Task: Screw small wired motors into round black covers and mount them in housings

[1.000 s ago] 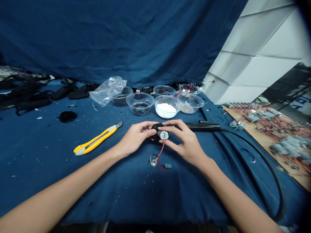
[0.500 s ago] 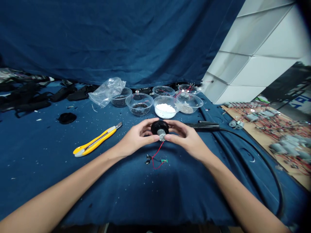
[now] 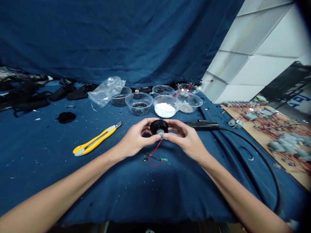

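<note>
Between both hands is a small grey motor (image 3: 160, 133) seated in a round black housing (image 3: 158, 125). My left hand (image 3: 142, 133) grips it from the left, thumb against the motor's end and fingers round the housing. My right hand (image 3: 181, 134) closes on it from the right in the same way, the two thumbs almost meeting. Red wire (image 3: 156, 148) runs down from the motor to a small green circuit board (image 3: 164, 160) near the cloth. Small dark parts (image 3: 146, 158) on the wiring lie left of the board.
A yellow utility knife (image 3: 96, 141) and a round black part (image 3: 66, 117) lie left. Behind the hands stand several clear bowls, one with white bits (image 3: 165, 109). A black-handled tool (image 3: 202, 125) with a cable lies right, near a board of wired motors (image 3: 274, 123).
The motor and housing have tilted slightly between my fingers, so the motor's end points lower. The wire and circuit board have shifted a little. Both hands keep their grip.
</note>
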{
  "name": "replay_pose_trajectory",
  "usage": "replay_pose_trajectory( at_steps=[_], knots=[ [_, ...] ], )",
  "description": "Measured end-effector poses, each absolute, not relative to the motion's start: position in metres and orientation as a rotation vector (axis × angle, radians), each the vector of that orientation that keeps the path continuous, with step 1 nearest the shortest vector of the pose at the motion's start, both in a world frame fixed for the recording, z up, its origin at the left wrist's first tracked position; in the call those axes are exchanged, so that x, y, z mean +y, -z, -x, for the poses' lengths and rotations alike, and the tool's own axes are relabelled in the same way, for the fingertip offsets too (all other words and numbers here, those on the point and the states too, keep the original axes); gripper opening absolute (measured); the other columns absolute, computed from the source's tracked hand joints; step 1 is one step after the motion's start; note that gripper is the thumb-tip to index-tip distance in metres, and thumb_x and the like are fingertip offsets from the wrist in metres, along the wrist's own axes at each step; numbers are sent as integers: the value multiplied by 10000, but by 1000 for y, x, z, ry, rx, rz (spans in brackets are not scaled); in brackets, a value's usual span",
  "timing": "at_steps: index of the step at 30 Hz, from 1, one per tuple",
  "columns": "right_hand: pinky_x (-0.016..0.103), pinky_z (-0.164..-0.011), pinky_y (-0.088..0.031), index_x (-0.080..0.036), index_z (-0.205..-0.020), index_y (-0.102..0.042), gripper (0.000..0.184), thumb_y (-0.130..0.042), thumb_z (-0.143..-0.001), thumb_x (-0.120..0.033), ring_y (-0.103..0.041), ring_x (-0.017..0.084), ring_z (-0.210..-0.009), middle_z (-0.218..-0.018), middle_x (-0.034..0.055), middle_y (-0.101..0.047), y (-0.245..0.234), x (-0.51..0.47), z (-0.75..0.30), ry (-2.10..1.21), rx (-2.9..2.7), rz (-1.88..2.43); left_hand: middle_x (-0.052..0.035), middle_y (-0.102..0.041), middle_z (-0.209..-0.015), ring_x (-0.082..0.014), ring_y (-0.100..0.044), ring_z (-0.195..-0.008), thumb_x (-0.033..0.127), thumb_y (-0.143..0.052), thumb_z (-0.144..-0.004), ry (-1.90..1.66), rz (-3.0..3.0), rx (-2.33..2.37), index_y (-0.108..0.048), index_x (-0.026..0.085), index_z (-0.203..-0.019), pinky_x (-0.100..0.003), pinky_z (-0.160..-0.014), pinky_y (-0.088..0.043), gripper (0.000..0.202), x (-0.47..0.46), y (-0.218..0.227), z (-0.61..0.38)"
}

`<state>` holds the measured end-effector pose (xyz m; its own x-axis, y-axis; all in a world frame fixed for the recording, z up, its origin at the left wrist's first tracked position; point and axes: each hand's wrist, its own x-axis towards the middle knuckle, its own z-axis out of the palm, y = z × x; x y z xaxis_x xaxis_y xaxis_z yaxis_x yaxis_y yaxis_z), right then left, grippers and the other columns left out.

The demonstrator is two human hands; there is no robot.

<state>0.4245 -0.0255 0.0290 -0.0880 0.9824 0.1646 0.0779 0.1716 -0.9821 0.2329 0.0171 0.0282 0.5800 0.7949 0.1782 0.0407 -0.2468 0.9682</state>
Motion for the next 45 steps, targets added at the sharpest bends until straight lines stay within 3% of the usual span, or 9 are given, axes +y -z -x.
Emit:
replay_pose_trajectory(
  at_steps=[9, 15, 18, 21, 23, 27, 33, 40, 45],
  knots=[
    [427, -961, -515, -213, -1202, -551, 538, -752, -714, -315, -616, 212, -1086, -1258, 104, -582, -27, -25, -422, -1297, -1225, 1119, -94, -529, -1192, -204, -518, -1073, 236, -611, -832, -1032, -2258, 867, -429, 184, -1298, -370, -932, -446, 504, 13, -23, -233],
    [341, -840, -558, -155, -1007, -604, 363, -739, -737, -357, -662, 166, -830, -862, 38, -668, -28, -29, -414, -1476, -1320, 1066, -84, -486, -1092, -189, -504, -1000, 218, -594, -866, -1159, -2531, 812, -396, 209, -1326, -353, -882, -472, 501, 6, -25, -228],
    [343, -854, -544, -187, -1058, -614, 349, -721, -755, -325, -656, 176, -884, -948, 32, -679, -27, -28, -418, -1425, -1415, 986, -111, -425, -1174, -241, -448, -1112, 274, -643, -833, -1036, -2691, 714, -378, 239, -1379, -394, -939, -452, 608, -1, -36, -225],
    [344, -844, -537, -199, -1045, -648, 287, -682, -793, -331, -646, 184, -901, -982, 30, -686, -26, -28, -422, -1335, -1544, 994, -153, -308, -1374, -319, -301, -1301, 482, -716, -745, -986, -2638, 682, -244, 226, -1460, -462, -1062, -364, 894, -5, -48, -223],
    [333, -842, -526, -211, -1046, -666, 266, -661, -813, -339, -632, 186, -919, -982, 24, -686, -25, -30, -422, -1249, -1655, 1010, -149, -299, -1434, -314, -271, -1349, 537, -704, -738, -952, -2537, 616, -186, 233, -1475, -463, -1109, -316, 951, -4, -52, -223],
    [326, -791, -523, -221, -1050, -685, 282, -652, -816, -374, -628, 199, -882, -948, 25, -692, -21, -33, -416, -1112, -1723, 1042, -103, -484, -1334, -247, -439, -1255, 426, -666, -817, -889, -2395, 530, -298, 241, -1424, -389, -1082, -359, 734, -2, -50, -223],
    [283, -637, -478, -186, -842, -705, 188, -630, -821, -358, -585, 179, -681, -766, 33, -671, -12, -36, -406, -738, -1765, 1046, -101, -533, -1196, -200, -524, -1114, 323, -661, -828, -1105, -2280, 553, -413, 184, -1298, -312, -982, -431, 549, -5, -37, -230],
    [235, -521, -393, -169, -701, -620, 171, -562, -847, -236, -489, 124, -550, -628, 5, -571, -4, -39, -403, -357, -1795, 991, -92, -519, -1168, -193, -516, -1101, 300, -672, -820, -1247, -2251, 577, -414, 185, -1275, -319, -970, -439, 536, -10, -31, -238],
    [214, -549, -400, -174, -694, -558, 150, -563, -843, -158, -499, 106, -586, -673, -7, -568, -6, -38, -401, -330, -1823, 936, -84, -524, -1155, -171, -512, -1089, 273, -692, -802, -1274, -2276, 538, -420, 172, -1269, -289, -971, -435, 550, -10, -34, -237]
  ],
)
